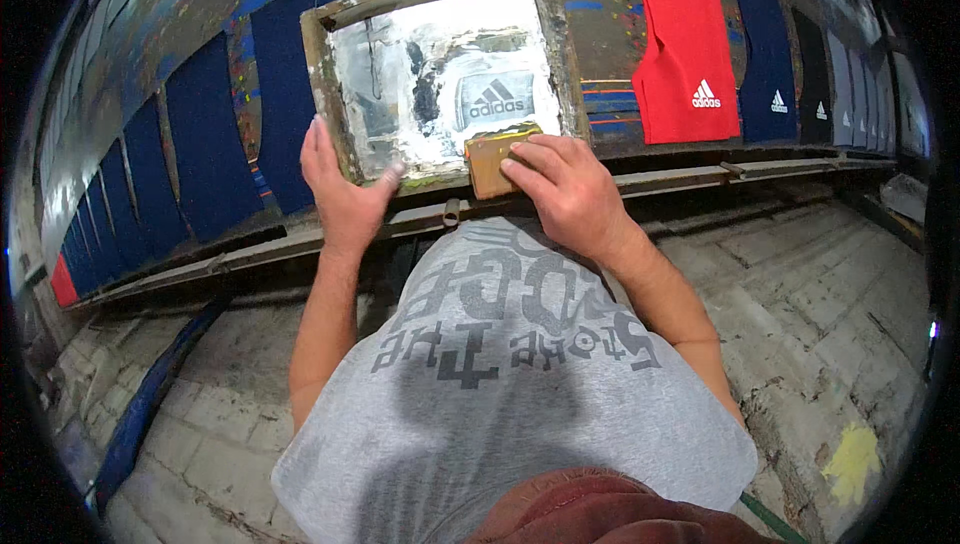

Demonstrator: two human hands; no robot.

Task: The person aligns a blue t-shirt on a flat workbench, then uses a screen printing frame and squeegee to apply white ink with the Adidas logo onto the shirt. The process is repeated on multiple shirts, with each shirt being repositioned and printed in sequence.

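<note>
A wooden screen-printing frame [318,49], smeared with white ink, lies on the long printing table. Its mesh carries a stencil of a slanted-bar emblem [500,101]. My left hand [345,189] is at the frame's near left corner, fingers along the outer side and thumb over the near rail. In my right hand [572,184] is a wooden-handled squeegee [490,166], held by the fingers at the near end of the mesh, just below the stencil. The squeegee's far edge touches the inky area. The fabric directly under the frame is mostly hidden.
Navy fabric pieces [210,109] lie in a row to the left. On the right are a red piece [685,34], a navy one [765,64] and several darker and grey ones, with white emblems. A metal rail [690,176] edges the table. Below is a paved floor [820,294].
</note>
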